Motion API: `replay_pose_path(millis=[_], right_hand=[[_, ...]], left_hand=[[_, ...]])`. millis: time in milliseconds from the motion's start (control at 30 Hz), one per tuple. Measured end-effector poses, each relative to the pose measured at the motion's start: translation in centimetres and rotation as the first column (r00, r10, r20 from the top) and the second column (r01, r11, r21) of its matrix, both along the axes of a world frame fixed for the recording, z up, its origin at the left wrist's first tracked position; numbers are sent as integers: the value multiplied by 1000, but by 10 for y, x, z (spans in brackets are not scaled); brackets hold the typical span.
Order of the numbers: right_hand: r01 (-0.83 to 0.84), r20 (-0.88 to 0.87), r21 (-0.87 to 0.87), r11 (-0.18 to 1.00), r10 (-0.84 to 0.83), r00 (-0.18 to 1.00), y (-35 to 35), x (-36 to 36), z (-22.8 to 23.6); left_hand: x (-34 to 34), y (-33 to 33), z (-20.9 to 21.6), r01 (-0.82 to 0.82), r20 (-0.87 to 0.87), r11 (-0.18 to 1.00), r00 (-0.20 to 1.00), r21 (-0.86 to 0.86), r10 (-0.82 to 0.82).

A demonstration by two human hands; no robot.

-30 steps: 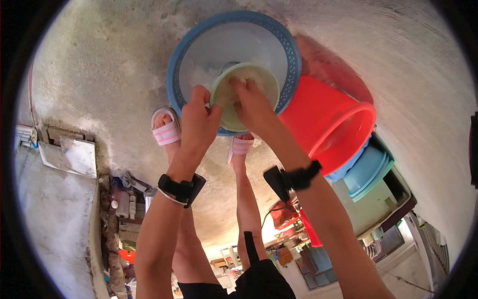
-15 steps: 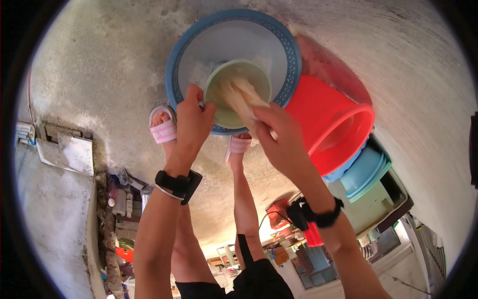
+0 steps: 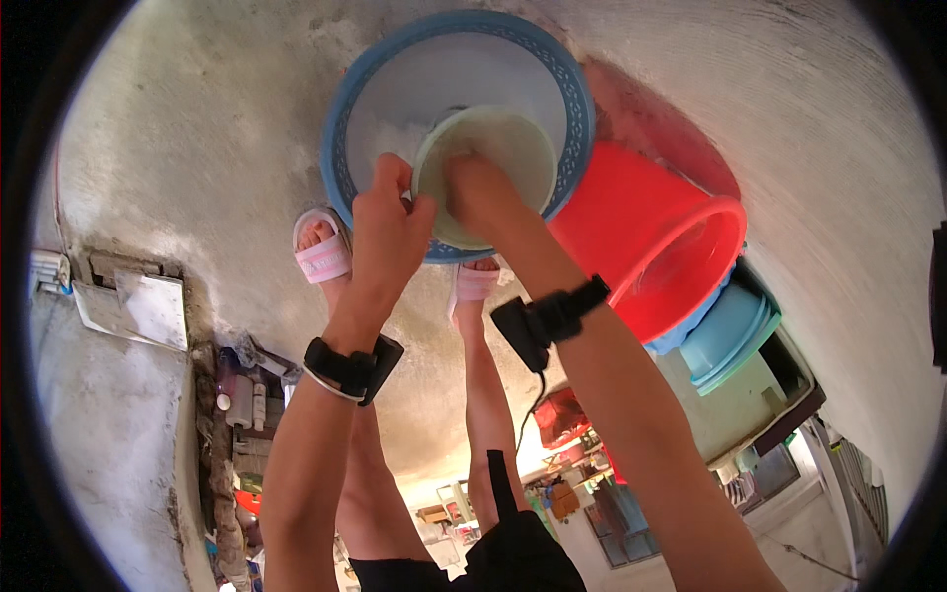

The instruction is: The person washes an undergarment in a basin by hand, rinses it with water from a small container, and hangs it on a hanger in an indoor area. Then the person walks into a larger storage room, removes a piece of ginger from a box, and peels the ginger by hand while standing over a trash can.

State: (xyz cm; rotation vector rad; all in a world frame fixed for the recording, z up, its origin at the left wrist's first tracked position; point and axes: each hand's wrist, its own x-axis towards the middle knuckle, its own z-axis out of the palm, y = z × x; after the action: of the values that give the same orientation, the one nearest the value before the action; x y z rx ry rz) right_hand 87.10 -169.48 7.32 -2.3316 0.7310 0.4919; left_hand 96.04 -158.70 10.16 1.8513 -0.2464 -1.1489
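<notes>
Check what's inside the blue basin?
Inside the blue basin sits a pale green bowl on whitish suds or water. The right hand reaches into the bowl; the left hand holds its rim. The hands cover the bowl's near side.

Red bucket (image 3: 656, 247) lying tipped on its side on the concrete floor (image 3: 187, 148), touching light blue tubs (image 3: 730, 331) stacked just behind it. Pink sandals (image 3: 324, 252) sitting on both feet. Grey slab (image 3: 133, 308) lying at left, bottles (image 3: 242, 400) standing near it.
</notes>
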Motion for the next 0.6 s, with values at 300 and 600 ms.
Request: replay_pose_path(millis=[300, 600], right_hand=[[224, 72, 241, 944, -247, 966, 11, -11, 61], [38, 124, 85, 996, -48, 991, -14, -9, 91]], left_hand=[[-7, 19, -13, 12, -11, 997, 1000, 75, -11], [-1, 14, -6, -19, -101, 996, 994, 92, 29]])
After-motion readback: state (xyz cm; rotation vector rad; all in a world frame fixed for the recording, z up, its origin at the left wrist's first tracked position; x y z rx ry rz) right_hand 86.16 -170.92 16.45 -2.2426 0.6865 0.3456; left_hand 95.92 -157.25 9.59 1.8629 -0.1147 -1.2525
